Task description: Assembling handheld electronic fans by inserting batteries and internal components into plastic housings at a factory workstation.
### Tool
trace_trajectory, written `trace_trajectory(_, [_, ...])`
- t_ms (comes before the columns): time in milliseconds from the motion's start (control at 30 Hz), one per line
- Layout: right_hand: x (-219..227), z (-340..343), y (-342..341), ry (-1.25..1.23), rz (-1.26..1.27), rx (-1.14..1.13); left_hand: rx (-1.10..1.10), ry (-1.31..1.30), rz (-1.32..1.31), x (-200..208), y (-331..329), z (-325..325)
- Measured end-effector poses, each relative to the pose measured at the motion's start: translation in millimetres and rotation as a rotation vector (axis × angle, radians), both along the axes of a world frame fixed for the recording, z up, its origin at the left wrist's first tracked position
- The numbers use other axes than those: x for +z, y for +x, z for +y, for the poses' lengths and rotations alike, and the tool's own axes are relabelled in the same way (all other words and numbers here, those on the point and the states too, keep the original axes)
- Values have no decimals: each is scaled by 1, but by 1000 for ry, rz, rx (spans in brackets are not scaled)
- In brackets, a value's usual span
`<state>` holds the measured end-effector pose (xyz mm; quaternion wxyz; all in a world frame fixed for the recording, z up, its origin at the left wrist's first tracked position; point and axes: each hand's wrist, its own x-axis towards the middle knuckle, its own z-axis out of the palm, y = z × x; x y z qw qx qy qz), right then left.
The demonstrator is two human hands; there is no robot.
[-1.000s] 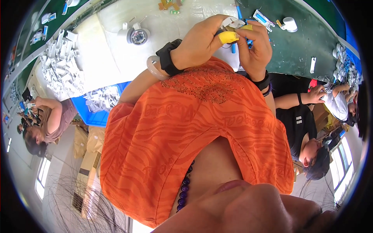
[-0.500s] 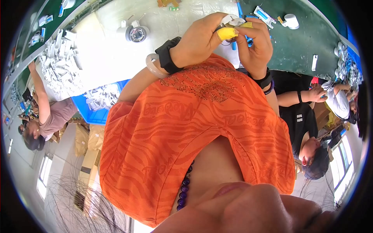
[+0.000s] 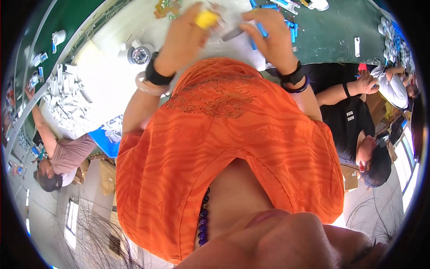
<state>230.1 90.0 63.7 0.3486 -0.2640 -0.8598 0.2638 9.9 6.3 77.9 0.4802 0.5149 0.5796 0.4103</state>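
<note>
My left hand (image 3: 188, 38) is raised over the pale sheet on the table, with a yellow cover (image 3: 207, 19) on one finger. Its fingers are smeared by motion, and I cannot make out what they hold. Across from it, my right hand (image 3: 272, 39) grips a small grey, flat-looking piece (image 3: 232, 34), blurred, that points toward the left hand. The hands are apart. Left of my left wrist lies a round white housing (image 3: 140, 54) with a circular part inside. Blue cylinders (image 3: 291, 31) with wires lie beyond and beside my right hand.
A large heap of white plastic parts (image 3: 67, 101) covers the left of the table, above a blue crate (image 3: 105, 141). Small brown and green parts (image 3: 168, 8) lie at the far side. One white strip (image 3: 357, 46) rests at right. Co-workers sit left (image 3: 71, 150) and right (image 3: 347, 116).
My hands were together around a small white part; now they are apart, the left having moved left. A grey piece shows in my right hand. The whole view has shifted slightly.
</note>
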Motion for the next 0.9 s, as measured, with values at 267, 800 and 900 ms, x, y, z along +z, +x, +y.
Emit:
trace_trajectory(267, [-90, 114, 132, 301, -718, -564, 440, 361, 240, -32, -153, 79])
trace_trajectory(800, [-65, 92, 91, -267, -103, -449, 164, 461, 562, -40, -104, 71])
trace_trajectory(900, [-23, 50, 40, -710, 205, -357, 60, 615, 539, -20, -35, 57])
